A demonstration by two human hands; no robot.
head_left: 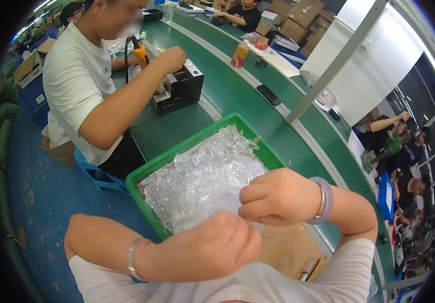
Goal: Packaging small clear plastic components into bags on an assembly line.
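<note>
A green tray [144,172] in front of me holds a heap of small clear plastic pieces [197,159]. On top of them lies a clear plastic bag [217,184], crumpled and shiny. My left hand [205,247] is closed near the bag's front edge, slightly blurred, its fingertips hidden behind the knuckles. Close by on the right, my right hand [275,198] is closed too, its fingers curled over the right side of the bag. The two hands nearly meet. What lies between their fingers cannot be made out.
A co-worker in a white shirt sits at the left, beside a black boxy machine [179,88]. A phone [268,95] and a drink bottle [239,54] stand along the green bench. Brown cardboard [283,247] lies near me, and a metal post [336,63] rises at the right.
</note>
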